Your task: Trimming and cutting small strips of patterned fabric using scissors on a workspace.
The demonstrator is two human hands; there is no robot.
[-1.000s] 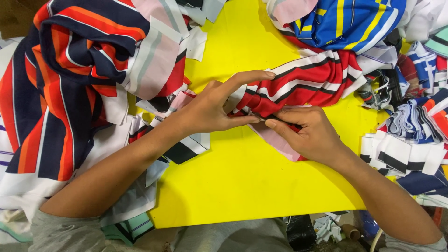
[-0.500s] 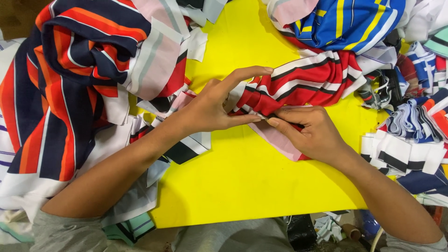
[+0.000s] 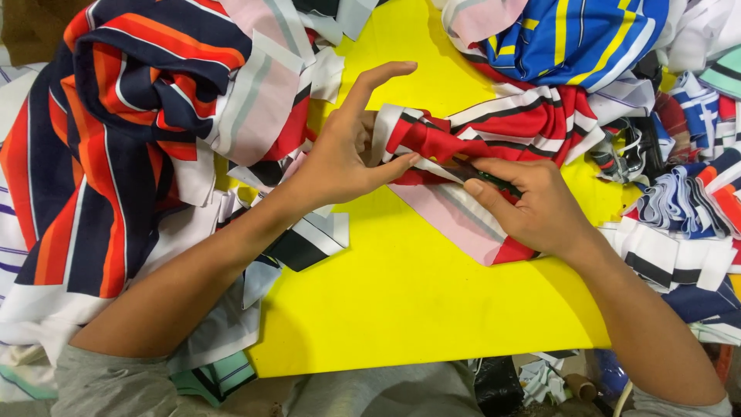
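A red striped fabric piece (image 3: 494, 127), banded in white and black, is seen bunched near the middle of a yellow table (image 3: 401, 309), with a pale pink and white part of it spread flat toward the near edge. Its left end is pinched by the left hand (image 3: 347, 154), the thumb pressed under the folded edge while the index finger is raised and the other fingers are loosely curled against the cloth. The right hand (image 3: 532, 205) is laid on the same piece just to the right, closed around a slim dark tool (image 3: 482, 174) with a green handle, whose tip is pointed toward the left thumb; what kind of tool it is cannot be told. The two hands are held close together, almost touching at the fabric's edge. To the left, a large heap of navy, orange and white striped cloth (image 3: 93, 154) is piled over the table's edge. At the top right, a blue and yellow striped cloth (image 3: 571, 38) is found, and narrow striped fabric strips (image 3: 687, 224) are stacked along the right side.
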